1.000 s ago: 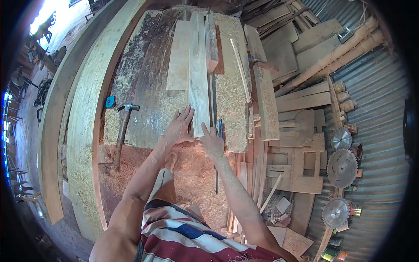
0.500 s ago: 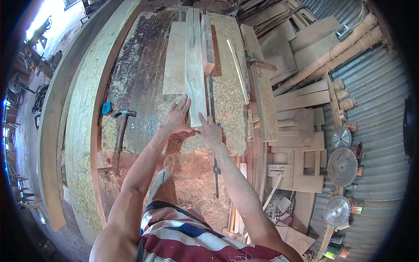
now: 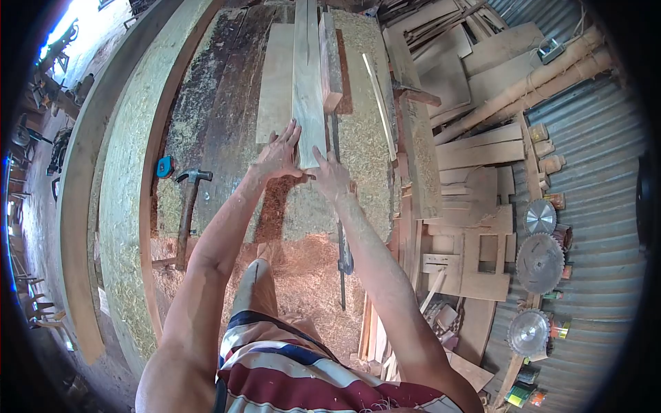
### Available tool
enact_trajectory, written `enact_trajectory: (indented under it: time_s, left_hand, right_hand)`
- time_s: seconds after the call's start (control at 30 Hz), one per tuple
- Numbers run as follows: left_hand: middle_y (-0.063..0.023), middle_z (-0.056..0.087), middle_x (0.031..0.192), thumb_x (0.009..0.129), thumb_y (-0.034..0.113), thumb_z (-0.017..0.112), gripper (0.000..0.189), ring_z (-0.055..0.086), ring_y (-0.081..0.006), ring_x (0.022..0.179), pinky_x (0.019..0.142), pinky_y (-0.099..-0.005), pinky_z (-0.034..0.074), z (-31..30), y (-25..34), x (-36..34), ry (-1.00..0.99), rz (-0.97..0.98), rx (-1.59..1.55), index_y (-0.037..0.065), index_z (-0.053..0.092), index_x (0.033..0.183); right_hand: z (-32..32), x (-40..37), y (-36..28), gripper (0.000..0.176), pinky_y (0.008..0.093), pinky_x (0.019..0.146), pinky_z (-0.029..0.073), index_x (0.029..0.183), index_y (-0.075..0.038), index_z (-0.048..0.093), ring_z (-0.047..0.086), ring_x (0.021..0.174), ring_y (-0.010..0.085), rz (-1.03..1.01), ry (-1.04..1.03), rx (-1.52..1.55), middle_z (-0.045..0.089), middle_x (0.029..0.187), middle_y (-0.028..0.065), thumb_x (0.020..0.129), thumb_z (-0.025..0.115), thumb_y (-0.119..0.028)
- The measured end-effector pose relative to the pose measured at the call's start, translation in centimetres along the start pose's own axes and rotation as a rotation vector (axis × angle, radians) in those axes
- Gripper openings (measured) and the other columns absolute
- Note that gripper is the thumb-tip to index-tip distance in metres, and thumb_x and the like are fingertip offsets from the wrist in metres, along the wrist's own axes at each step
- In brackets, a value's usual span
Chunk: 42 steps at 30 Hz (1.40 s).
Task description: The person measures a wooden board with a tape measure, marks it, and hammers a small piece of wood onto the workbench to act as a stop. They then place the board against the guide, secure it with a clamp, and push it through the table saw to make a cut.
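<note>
A long, pale wooden board point(image 3: 308, 103) lies lengthwise on the sawdust-strewn worktable point(image 3: 227, 124). My left hand point(image 3: 277, 155) rests at the board's left side near its close end, fingers stretched forward and spread, thumb at the end edge. My right hand point(image 3: 332, 175) presses on the near end from the right, its index finger reaching over the top face and its thumb near my left thumb. Along the board's right side runs a thick wooden block point(image 3: 331, 69). To the left lies a thinner, flat wooden panel point(image 3: 275, 82), touching or very close to the board.
A claw hammer point(image 3: 189, 206) and a blue tape measure point(image 3: 164, 166) lie left on the worktable. Long, thick planks point(image 3: 131, 172) flank that side. A thin wood strip point(image 3: 380, 103) lies right. Saw blades point(image 3: 540, 263) hang along the corrugated wall point(image 3: 599, 179). A bar clamp point(image 3: 344, 261) sits below my right forearm.
Both hands have moved forward, away from me, and the pale board has slid forward with them along the block. The hammer and tape measure stay put.
</note>
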<state>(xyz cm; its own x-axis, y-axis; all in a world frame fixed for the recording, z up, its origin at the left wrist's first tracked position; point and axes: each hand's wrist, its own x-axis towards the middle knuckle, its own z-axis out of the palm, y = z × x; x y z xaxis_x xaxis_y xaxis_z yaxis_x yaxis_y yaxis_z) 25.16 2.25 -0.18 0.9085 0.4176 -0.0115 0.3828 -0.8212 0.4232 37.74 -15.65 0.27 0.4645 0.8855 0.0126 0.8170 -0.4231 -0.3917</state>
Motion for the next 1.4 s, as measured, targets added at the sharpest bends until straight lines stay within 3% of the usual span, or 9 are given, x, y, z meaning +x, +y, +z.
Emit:
enact_trajectory:
  time_s: [0.33,0.63,0.9,1.0,1.1,1.2,1.23,1.33,1.4]
  left_hand:
    - [-0.0217,0.015,0.177,0.055,0.05,0.095,0.146,0.033,-0.0354,0.159,0.13,-0.0591,0.023,-0.6,-2.3,3.7,0.011,0.0,-0.032,0.001,0.018,0.169]
    - [-0.0216,0.013,0.178,0.049,0.05,0.096,0.151,0.028,-0.0342,0.161,0.13,-0.0624,0.022,-0.5,-4.5,7.1,0.01,-0.007,-0.05,0.001,0.019,0.169]
    - [-0.02,0.008,0.179,0.048,0.048,0.097,0.151,0.023,-0.0331,0.163,0.129,-0.0649,0.022,-1.2,-6.4,10.5,0.019,-0.007,-0.012,0.002,0.019,0.169]
    - [-0.0286,0.04,0.166,0.057,0.05,0.094,0.143,0.046,-0.0384,0.151,0.126,-0.0589,0.03,-1.2,-6.2,10.8,0.164,0.007,0.14,0.001,0.02,0.169]
    - [-0.0242,0.075,0.124,0.075,0.032,0.089,0.104,0.071,-0.038,0.119,0.106,-0.0553,0.049,-2.1,-4.7,9.9,0.007,-0.148,-0.072,-0.004,0.039,0.16]
    - [-0.0197,0.079,0.089,0.088,0.024,0.078,0.057,0.076,-0.0409,0.088,0.085,-0.0512,0.055,-1.3,-4.1,8.4,0.14,-0.215,-0.327,-0.001,0.066,0.138]
    - [-0.0243,0.077,0.094,0.093,0.025,0.074,0.033,0.075,-0.0422,0.089,0.076,-0.0491,0.057,-1.6,-3.3,8.2,0.214,-0.265,-0.464,0.003,0.078,0.118]
    - [-0.0266,0.076,0.095,0.095,0.027,0.072,0.031,0.075,-0.0437,0.091,0.08,-0.0495,0.058,1.7,-4.8,10.1,0.389,-0.418,-0.777,0.009,0.079,0.119]
    - [-0.0268,0.076,0.096,0.096,0.03,0.07,0.032,0.075,-0.0438,0.093,0.082,-0.0502,0.058,1.7,-5.3,10.9,0.316,-0.417,-0.647,0.009,0.079,0.119]
  right_hand:
    - [-1.1,4.1,0.0,0.069,0.0524,0.091,0.058,0.155,-0.017,0.055,0.07,0.111,0.0434,0.041,-0.032,0.034,0.059,0.133,0.0234,0.092,0.078,-0.03]
    - [-1.0,7.8,0.5,0.067,0.0519,0.094,0.056,0.157,-0.022,0.054,0.069,0.111,0.0427,0.072,-0.062,0.009,0.061,0.133,0.0228,0.092,0.073,-0.017]
    - [0.1,12.5,1.7,0.068,0.0502,0.094,0.056,0.157,-0.027,0.054,0.07,0.111,0.0399,0.091,-0.047,-0.039,0.065,0.129,0.0209,0.093,0.075,-0.028]
    - [-0.1,13.4,1.7,0.068,0.053,0.091,0.056,0.157,-0.026,0.053,0.071,0.107,0.0415,0.067,-0.04,-0.038,0.066,0.122,0.0227,0.092,0.072,-0.022]
    - [0.3,14.8,2.1,0.069,0.0545,0.09,0.056,0.157,-0.026,0.053,0.072,0.106,0.0421,0.068,-0.034,-0.033,0.068,0.119,0.0239,0.092,0.074,-0.026]
    - [0.0,16.1,1.9,0.068,0.0545,0.089,0.056,0.157,-0.028,0.052,0.073,0.104,0.0421,0.085,-0.042,-0.042,0.072,0.116,0.024,0.093,0.074,-0.031]
    - [-0.4,16.6,1.7,0.067,0.0545,0.089,0.057,0.157,-0.029,0.052,0.074,0.104,0.0422,0.089,-0.046,-0.046,0.073,0.115,0.024,0.094,0.073,-0.032]
    - [-0.9,17.8,1.3,0.066,0.0551,0.086,0.058,0.158,-0.03,0.051,0.075,0.099,0.0424,0.135,-0.076,-0.022,0.075,0.106,0.0241,0.096,0.071,-0.032]
    - [-0.3,18.9,1.6,0.064,0.0553,0.083,0.059,0.159,-0.029,0.05,0.075,0.095,0.0426,0.146,-0.057,-0.049,0.075,0.103,0.0245,0.097,0.069,-0.033]
